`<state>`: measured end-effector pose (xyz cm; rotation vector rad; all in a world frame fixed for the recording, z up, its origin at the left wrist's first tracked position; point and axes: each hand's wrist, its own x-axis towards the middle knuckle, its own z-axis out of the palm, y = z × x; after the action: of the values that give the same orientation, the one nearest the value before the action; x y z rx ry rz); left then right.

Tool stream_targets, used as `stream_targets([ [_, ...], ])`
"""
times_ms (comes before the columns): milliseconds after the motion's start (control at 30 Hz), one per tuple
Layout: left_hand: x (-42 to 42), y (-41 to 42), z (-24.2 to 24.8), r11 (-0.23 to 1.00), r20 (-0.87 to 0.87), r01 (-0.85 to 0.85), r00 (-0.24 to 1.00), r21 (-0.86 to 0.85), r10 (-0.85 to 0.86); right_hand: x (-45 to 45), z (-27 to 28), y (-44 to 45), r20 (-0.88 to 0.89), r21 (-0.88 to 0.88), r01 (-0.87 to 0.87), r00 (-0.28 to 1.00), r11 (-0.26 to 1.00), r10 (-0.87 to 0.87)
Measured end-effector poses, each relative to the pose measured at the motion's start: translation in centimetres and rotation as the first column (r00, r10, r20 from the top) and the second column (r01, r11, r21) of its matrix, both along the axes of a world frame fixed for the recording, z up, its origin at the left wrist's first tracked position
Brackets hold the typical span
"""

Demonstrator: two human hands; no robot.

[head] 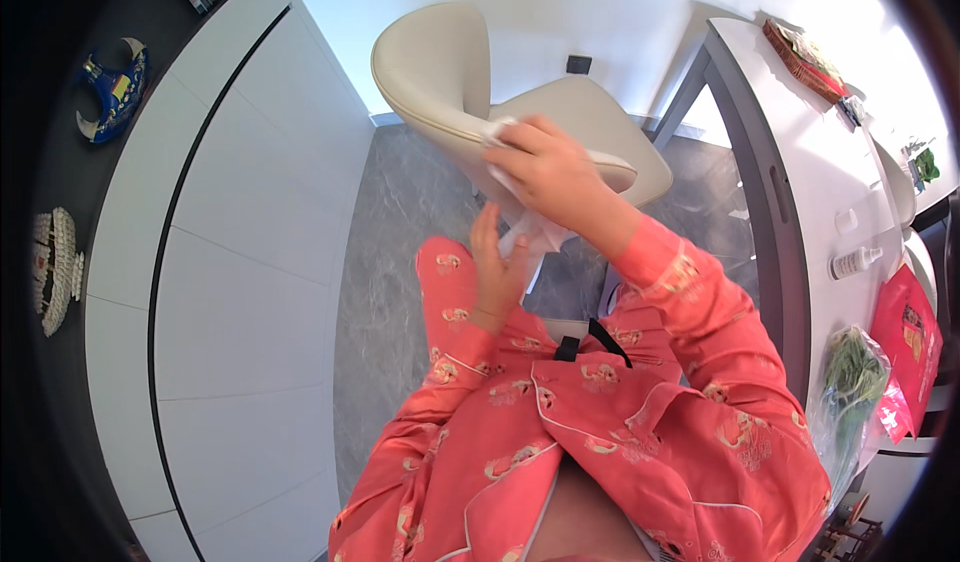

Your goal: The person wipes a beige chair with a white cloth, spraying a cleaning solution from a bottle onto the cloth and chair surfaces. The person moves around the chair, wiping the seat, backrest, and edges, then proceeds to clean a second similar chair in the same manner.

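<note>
My right hand (551,168) grips a thin white wipe or tissue (536,232) at the rim of a cream upholstered chair (442,59). The wipe hangs down below the fingers, slightly blurred. Lower and to the left, my left hand (499,266) is raised with its fingers apart, beside the hanging end of the wipe; whether it touches the wipe I cannot tell. Part of the chair's backrest and armrest is hidden behind my right hand.
On the right stands a white table (810,187) with a wicker basket (802,67), a small bottle (855,263), a white cap (846,221), bagged green vegetables (855,382) and a red bag (907,337). White cabinets (247,299) line the left, with ornaments on a dark shelf.
</note>
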<state>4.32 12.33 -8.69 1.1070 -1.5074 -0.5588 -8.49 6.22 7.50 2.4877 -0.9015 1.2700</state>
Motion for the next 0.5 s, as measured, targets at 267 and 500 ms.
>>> stream_targets([
  [267, -5.9, 0.2, -1.2, 0.997, 0.309, 0.005, 0.951, 0.082, -0.030, -8.1, -4.8, 1.6, 0.328, -0.010, 0.088, 0.941, 0.996, -0.080],
  [500, -5.8, -0.4, -0.9, 0.920, -0.138, 0.166, 0.983, 0.355, -0.124, -6.4, -4.9, 1.1, 0.424, -0.046, 0.160, 0.897, 0.986, -0.126],
])
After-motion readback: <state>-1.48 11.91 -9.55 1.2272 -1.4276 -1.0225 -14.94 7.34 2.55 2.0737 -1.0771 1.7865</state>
